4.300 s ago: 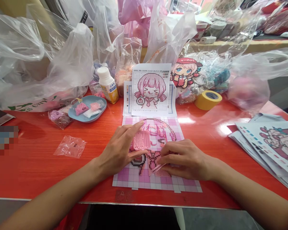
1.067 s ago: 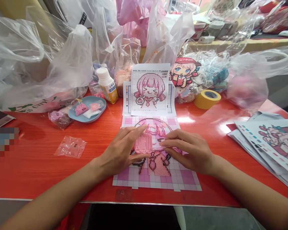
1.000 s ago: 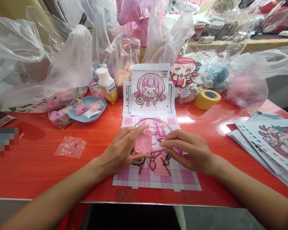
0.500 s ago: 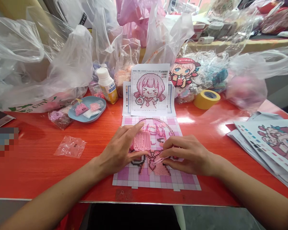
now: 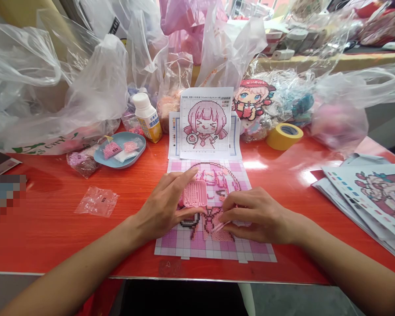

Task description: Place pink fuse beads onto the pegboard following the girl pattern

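My left hand (image 5: 164, 199) grips a small pink ridged bead tray (image 5: 195, 194) by its edges, thumb below and forefinger above. Pink beads lie in the tray's grooves. Between the fingers of my right hand (image 5: 255, 215) is a pair of light pink tweezers (image 5: 220, 228), tips pointing left and low over the beadwork. Both hands are over a pink-and-white checked pegboard (image 5: 171, 243). On it, pink and dark fuse beads (image 5: 213, 217) form part of a figure; my hands cover some of it. Whether the tweezers pinch a bead is too small to tell.
A printed chart (image 5: 206, 123) stands behind the board. Left are a blue dish (image 5: 118, 163) with bead bags, a small clear bag (image 5: 97, 201) and a white-capped bottle (image 5: 147, 118). Yellow tape (image 5: 285, 136) and printed sheets (image 5: 375, 193) lie right. Plastic bags (image 5: 98, 87) crowd the back.
My right hand has dropped slightly toward me, and the tweezer tips now sit a little lower over the beadwork. My left hand and the tray look unmoved.
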The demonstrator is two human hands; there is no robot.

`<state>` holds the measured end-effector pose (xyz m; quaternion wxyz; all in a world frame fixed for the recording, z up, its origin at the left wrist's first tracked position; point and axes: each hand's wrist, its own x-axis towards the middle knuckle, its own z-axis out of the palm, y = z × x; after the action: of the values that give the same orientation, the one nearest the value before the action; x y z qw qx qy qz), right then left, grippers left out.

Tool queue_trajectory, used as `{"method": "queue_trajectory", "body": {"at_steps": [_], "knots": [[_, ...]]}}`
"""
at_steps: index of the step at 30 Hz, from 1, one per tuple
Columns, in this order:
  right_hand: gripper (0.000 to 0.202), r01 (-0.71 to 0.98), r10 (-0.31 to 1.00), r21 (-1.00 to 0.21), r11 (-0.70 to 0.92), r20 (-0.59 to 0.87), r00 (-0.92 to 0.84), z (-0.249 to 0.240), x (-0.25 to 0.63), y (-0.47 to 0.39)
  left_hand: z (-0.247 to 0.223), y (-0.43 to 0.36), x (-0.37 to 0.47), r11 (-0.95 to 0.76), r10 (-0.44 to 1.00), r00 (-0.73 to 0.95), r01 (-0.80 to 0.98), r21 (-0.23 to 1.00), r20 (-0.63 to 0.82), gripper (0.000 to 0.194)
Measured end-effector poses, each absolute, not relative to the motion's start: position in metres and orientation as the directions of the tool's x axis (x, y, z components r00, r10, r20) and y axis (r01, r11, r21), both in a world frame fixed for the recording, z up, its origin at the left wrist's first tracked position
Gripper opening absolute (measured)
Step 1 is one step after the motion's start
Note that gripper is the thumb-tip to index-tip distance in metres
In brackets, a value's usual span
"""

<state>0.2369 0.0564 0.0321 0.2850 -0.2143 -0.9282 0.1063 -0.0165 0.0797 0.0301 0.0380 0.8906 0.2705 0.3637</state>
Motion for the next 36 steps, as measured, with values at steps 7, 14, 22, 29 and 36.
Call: {"method": "queue_trajectory", "body": {"at_steps": [7,14,22,29,36], "knots": [[0.007,0.323,0.453,-0.332,0.887,0.479,-0.752,0.0293,0.2354,0.0559,0.0292,0.0807,-0.0158,-0.856,0.503,0.594,0.444,0.265,0.628,0.084],[0.007,0.323,0.453,-0.332,0.886,0.479,-0.752,0.0293,0.2348,0.0554,0.0293,0.0799,-0.0169,-0.854,0.506,0.591,0.443,0.272,0.628,0.085],[0.007,0.321,0.449,-0.326,0.889,0.485,-0.751,0.0286,0.2344,0.0561,0.0294,0.0806,-0.0162,-0.857,0.501,0.594,0.444,0.263,0.629,0.085],[0.009,0.328,0.451,-0.319,0.889,0.492,-0.744,0.0289,0.2343,0.0563,0.0292,0.0807,-0.0158,-0.855,0.504,0.593,0.447,0.263,0.628,0.086],[0.007,0.362,0.475,-0.308,0.88,0.552,-0.686,0.0328,0.2358,0.0563,0.032,0.0798,-0.016,-0.848,0.516,0.584,0.452,0.277,0.627,0.085]]}}
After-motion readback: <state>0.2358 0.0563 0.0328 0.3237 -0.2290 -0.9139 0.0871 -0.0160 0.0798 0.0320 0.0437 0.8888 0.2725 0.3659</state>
